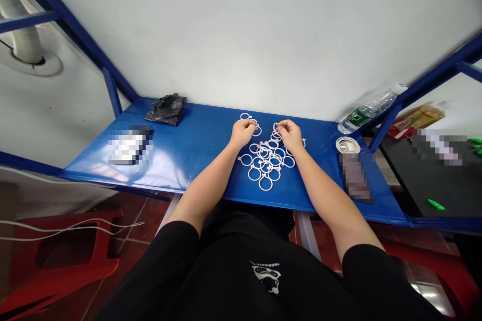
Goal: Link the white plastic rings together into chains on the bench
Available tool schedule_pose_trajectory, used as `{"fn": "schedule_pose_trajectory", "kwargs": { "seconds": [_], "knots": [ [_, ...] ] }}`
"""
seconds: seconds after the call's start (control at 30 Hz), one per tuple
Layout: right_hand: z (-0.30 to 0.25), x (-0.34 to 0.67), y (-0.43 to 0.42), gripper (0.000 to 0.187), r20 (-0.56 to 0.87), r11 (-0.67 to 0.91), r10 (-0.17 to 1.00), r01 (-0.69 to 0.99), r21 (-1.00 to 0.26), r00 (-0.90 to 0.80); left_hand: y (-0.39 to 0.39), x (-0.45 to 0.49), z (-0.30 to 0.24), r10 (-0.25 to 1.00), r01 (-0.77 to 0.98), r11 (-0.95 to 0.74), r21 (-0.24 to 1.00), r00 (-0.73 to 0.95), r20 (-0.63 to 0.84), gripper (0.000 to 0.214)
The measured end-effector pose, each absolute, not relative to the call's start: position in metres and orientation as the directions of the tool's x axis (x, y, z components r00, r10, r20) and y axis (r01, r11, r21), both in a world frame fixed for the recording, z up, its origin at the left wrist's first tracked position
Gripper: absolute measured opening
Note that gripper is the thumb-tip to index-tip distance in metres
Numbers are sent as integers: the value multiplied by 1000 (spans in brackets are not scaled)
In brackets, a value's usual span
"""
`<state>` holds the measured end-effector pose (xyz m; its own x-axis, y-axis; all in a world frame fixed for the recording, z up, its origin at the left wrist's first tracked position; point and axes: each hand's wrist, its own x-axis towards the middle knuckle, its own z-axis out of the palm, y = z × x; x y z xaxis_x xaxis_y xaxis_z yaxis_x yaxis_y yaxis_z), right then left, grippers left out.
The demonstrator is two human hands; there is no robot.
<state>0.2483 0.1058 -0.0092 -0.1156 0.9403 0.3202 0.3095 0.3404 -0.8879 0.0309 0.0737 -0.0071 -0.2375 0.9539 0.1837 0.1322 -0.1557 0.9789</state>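
A linked cluster of white plastic rings (266, 163) lies on the blue table (196, 145) between my forearms. My left hand (243, 132) is closed in a pinch on a white ring (256, 130) at the cluster's far left. A separate ring (245, 116) lies just beyond it. My right hand (288, 133) is also closed, its fingertips pinching another white ring (276, 128) at the top of the cluster. The two hands sit close together, a little apart.
A crumpled black bag (166, 109) lies at the table's back left. At the right are a coiled white cable (347, 145) and a lying water bottle (371, 107). Blue frame bars rise on both sides. Red stools (60, 256) stand on the floor.
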Motion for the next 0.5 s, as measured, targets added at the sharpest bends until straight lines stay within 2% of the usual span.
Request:
{"fn": "schedule_pose_trajectory", "kwargs": {
  "seconds": [0.33, 0.5],
  "knots": [
    [-8, 248, 105, 21, 279, 311, 948, 254, -916, -152, 74, 30, -6, 946, 179, -142, 974, -263, 187, 22],
    [-8, 248, 104, 23, 310, 337, 940, 276, -900, -141, 73, 29, -5, 943, 185, -155, 971, -264, 201, 24]
  ]
}}
